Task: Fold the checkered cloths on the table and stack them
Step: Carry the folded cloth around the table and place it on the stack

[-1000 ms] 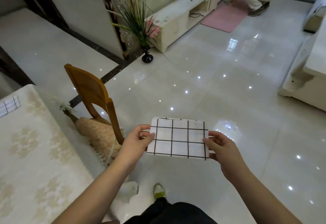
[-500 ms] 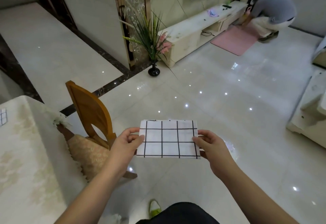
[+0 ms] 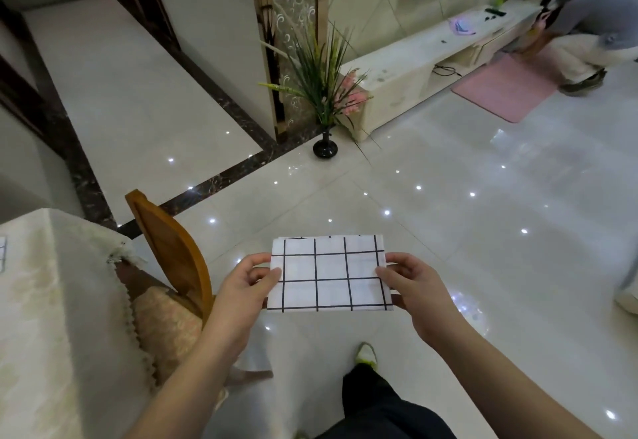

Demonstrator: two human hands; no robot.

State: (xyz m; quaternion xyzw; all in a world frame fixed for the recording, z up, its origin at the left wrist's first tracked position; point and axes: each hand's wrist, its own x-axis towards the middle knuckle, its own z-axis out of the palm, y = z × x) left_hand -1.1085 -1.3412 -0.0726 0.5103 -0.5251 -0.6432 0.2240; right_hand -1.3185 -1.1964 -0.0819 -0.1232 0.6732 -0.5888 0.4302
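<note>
White checkered cloth, already folded to a small rectangle, hangs flat in the air over the floor, off the worktop edge. Left hand and right hand pinch its short ends, likely keeping the layers aligned for stacking.

Wooden chair sitting near left, tucked against cream tablecloth. Black vase with green plant standing far centre. Pink mat lying far right; a person crouching beside it.
</note>
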